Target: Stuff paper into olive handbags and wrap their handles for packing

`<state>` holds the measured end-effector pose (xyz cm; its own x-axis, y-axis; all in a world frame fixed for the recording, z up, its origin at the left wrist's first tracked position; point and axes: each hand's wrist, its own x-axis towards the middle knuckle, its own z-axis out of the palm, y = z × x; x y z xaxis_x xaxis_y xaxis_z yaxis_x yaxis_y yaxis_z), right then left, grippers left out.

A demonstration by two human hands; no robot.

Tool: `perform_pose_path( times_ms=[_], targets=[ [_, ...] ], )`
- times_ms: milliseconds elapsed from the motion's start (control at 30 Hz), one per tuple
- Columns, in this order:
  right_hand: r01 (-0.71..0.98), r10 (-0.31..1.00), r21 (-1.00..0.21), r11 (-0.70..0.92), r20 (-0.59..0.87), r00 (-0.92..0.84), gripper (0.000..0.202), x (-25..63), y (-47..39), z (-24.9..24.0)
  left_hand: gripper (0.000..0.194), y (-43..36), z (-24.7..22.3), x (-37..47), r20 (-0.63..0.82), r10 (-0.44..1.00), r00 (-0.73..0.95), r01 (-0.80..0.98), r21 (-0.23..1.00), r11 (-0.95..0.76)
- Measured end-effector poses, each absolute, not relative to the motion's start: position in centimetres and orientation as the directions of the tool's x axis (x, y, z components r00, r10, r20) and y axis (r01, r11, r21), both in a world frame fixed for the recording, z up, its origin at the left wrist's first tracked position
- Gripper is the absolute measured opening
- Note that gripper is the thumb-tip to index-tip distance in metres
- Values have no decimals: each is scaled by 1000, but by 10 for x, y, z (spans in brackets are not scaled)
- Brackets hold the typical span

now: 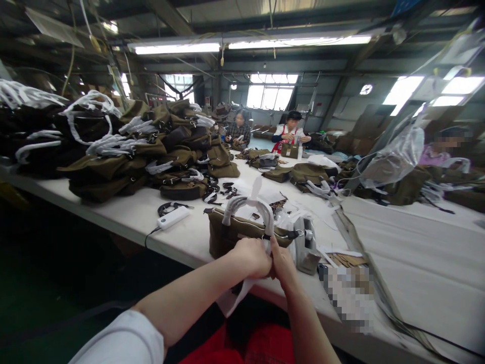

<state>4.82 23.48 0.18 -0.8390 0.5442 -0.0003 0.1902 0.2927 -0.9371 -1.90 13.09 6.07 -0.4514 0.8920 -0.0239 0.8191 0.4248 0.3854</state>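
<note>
An olive handbag [220, 236] stands upright at the table's near edge in front of me. Its two arched handles [266, 215] are wrapped in pale covering, and a white strip [256, 188] sticks up from their top. My left hand [253, 257] is closed at the near side of the bag, by the lower end of a handle. Against it, my right hand [283, 263] is closed too, its thumb pointing up along the wrapped handle end. The fingertips of both hands are hidden. A white sheet [237, 299] hangs over the table edge below them.
Piled olive bags [113, 169] fill the table's left side. A white power bank-like device [173, 218] with a cable lies nearby. Right of the handbag are a grey holder [306, 250] and cardboard pieces [348, 260]. Co-workers [291, 134] work across the table, among more bags [310, 174].
</note>
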Motion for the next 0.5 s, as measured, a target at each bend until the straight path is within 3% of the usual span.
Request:
perform_pose_path(
  times_ms=[167,233,300,367,433,500],
  targets=[
    [198,461,-931,306,-37,-887,59,52,239,4,43,127,57,-13,-11,862,-506,771,442,458],
    [159,480,-942,296,3,-877,58,51,241,-2,42,120,53,-15,-14,824,-567,683,551,479],
    [132,518,-946,296,43,-854,56,51,242,-9,40,113,46,-20,-68,766,-639,416,807,419],
    [132,550,-946,296,55,-833,56,51,242,-16,48,107,34,-23,-192,747,-636,39,960,279],
    [138,565,-938,317,70,-822,56,51,240,-20,58,105,20,-24,-276,785,-555,-202,960,194],
    [141,580,-915,378,115,-807,55,51,237,-20,64,105,8,-22,-300,809,-505,-311,938,154]
  ],
)
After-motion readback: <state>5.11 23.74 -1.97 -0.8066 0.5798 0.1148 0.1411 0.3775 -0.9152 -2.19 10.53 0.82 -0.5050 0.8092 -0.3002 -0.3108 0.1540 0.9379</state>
